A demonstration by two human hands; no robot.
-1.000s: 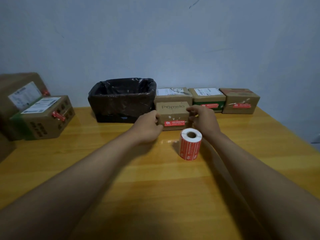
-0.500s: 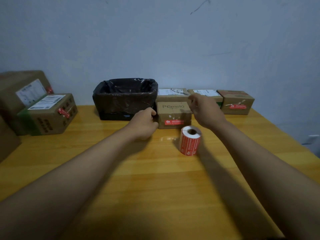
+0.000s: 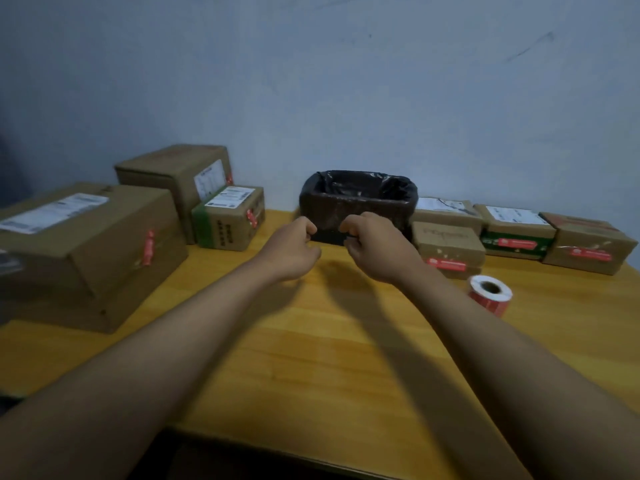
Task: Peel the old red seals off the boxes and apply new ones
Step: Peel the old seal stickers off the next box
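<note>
Left of the worktop, three boxes wait, old red seals facing in for reach. Left hand and right hand hover curled, each grip empty. Right, sealed boxes; seal roll stands handy.

Two bare forearms reach into view from the bottom edge, uncovered from elbow to wrist. No sleeves show anywhere along them. The left hand and the right hand are bare too, with no gloves, rings, watch or wristband visible.
</note>
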